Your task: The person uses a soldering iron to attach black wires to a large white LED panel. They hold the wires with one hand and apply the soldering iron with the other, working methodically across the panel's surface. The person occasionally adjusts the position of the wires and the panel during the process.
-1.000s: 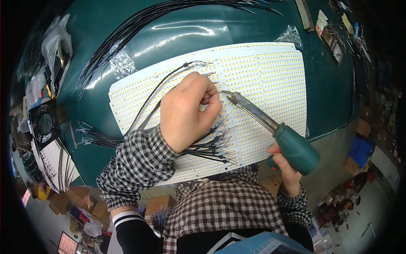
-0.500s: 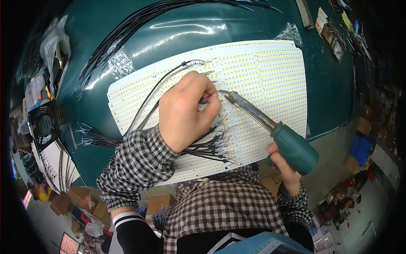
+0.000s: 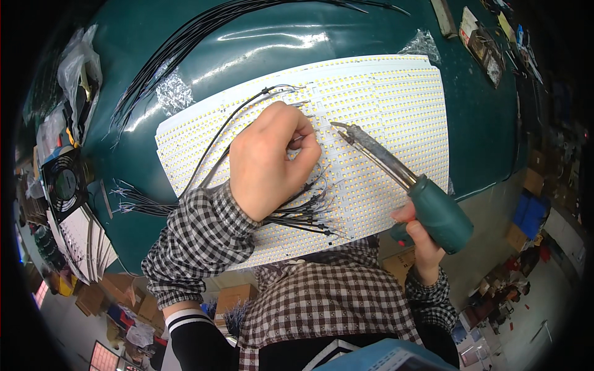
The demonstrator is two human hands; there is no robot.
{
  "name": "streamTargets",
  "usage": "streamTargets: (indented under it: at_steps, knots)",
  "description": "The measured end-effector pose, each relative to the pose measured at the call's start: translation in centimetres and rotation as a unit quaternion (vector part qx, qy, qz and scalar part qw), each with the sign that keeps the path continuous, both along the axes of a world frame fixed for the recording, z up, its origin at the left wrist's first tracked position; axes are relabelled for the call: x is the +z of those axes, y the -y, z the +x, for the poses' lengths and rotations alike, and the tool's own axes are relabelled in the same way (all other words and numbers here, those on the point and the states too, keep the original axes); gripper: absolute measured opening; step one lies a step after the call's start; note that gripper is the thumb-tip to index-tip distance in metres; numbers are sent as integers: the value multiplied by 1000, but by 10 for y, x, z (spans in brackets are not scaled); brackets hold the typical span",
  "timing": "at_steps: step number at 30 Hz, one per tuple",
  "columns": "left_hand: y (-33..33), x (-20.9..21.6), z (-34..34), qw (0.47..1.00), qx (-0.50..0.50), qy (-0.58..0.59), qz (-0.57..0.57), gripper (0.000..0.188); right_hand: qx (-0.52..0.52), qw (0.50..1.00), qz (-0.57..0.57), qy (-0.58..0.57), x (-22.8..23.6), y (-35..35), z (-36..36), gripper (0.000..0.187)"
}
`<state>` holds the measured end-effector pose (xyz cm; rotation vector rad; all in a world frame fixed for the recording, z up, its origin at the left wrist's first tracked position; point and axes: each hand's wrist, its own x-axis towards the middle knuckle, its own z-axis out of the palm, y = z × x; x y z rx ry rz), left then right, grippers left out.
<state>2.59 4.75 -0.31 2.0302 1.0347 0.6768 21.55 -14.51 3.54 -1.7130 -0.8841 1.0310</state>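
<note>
My left hand [image 3: 272,162] is closed in a pinch over a white LED board [image 3: 402,123] dotted with rows of small yellow chips. A thin black cable [image 3: 218,171] runs up under this hand into the pinch; its end is hidden by the fingers. Another black cable [image 3: 232,117] curves past the hand, its bare wire ends lying on the board. Below the fingers, several black cables [image 3: 291,220] fan out with thin wire ends. My right hand [image 3: 427,244] grips a green-handled soldering gun [image 3: 440,213], its tip just right of my left fingertips, apart from them.
A long bundle of black cables [image 3: 179,46] lies across the green table mat [image 3: 260,46]. Clear tape [image 3: 174,89] sticks to the mat left of the boards. A black fan [image 3: 64,176] and a stack of white boards [image 3: 80,241] stand at the left edge.
The soldering gun has moved slightly right, its tip drawing up and away from my left fingertips. My left hand has barely shifted and keeps its pinch.
</note>
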Motion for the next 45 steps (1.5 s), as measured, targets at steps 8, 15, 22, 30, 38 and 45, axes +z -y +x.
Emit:
streamTargets:
  at_steps: [8,15,22,30,38,45]
  knots:
    - [6,1,9,999,-15,-21,-28,7,-230,960,68,-142,-17,14,14,43]
    - [13,-6,-13,994,3,-106,20,24,-386,766,331,-393,-47,-29,4,19]
    - [11,9,-35,980,-81,-139,121,21,-359,785,325,-386,-47,-41,-12,29]
    - [-3,19,-25,985,-109,-124,48,22,-343,770,352,-406,-45,-46,-10,30]
    - [7,18,-30,986,-75,-124,86,18,-333,811,261,-404,-50,-57,-12,30]
    - [-32,-18,-26,996,-49,-66,31,9,-390,818,305,-292,-78,-82,-21,22]
